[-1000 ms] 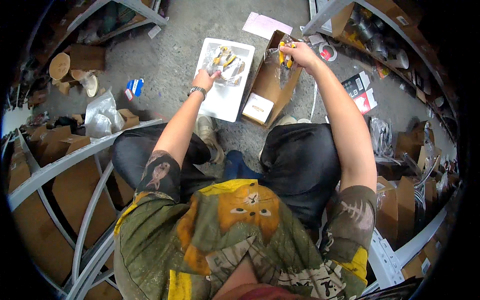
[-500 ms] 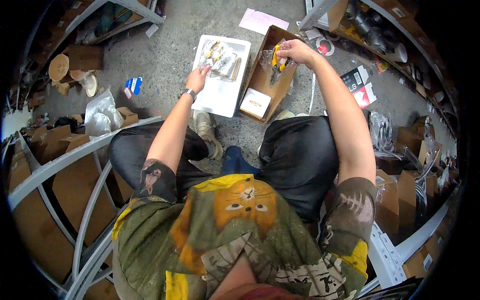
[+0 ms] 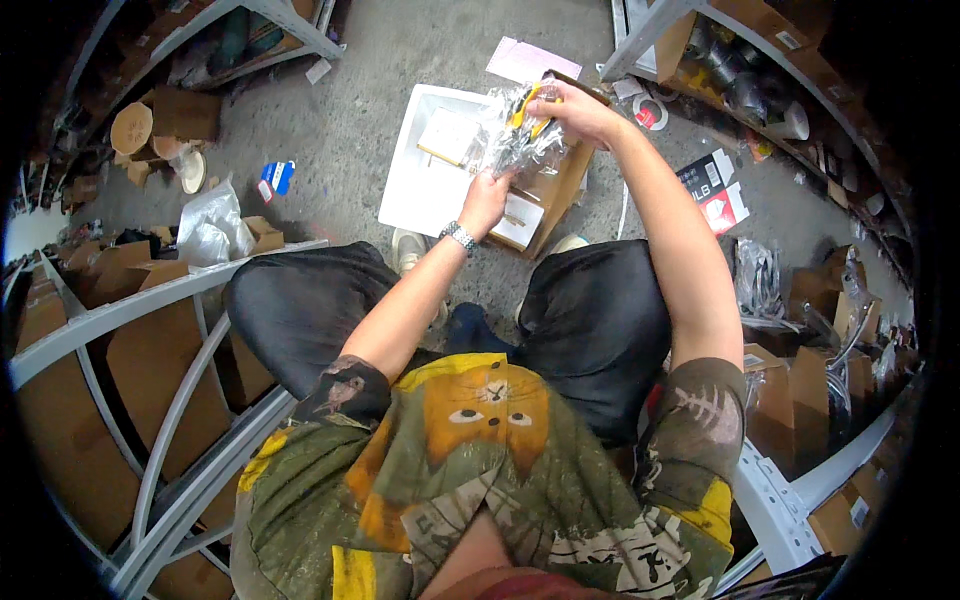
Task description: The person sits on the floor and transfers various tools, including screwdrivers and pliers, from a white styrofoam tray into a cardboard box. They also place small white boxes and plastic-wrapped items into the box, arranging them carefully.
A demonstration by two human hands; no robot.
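Yellow-and-black-handled pliers (image 3: pixel 519 112), wrapped in clear plastic, hang from my right hand (image 3: pixel 582 112), whose fingers are closed round the handles. Just below, my left hand (image 3: pixel 486 202) is closed on the lower part of a crinkled clear plastic bag (image 3: pixel 515 150). The two wrapped bundles overlap, so I cannot separate their contents. Both hands are above the gap between a white plastic tray (image 3: pixel 405 195) and an open cardboard box (image 3: pixel 567 195). A small white box (image 3: pixel 447 136) lies in the tray; another small white box (image 3: pixel 518 222) is in the cardboard box's near end.
Pink paper (image 3: pixel 533 60) lies on the concrete floor beyond the tray. A tape roll (image 3: pixel 650 113) and a flattened carton (image 3: pixel 712 190) are to the right, a blue card (image 3: pixel 277 178) to the left. Metal shelving (image 3: pixel 170 292) with cardboard boxes flanks both sides.
My left hand has moved right from the tray with its plastic bag, up against the other bundle. My right hand has lifted the pliers slightly left, out over the box's edge.
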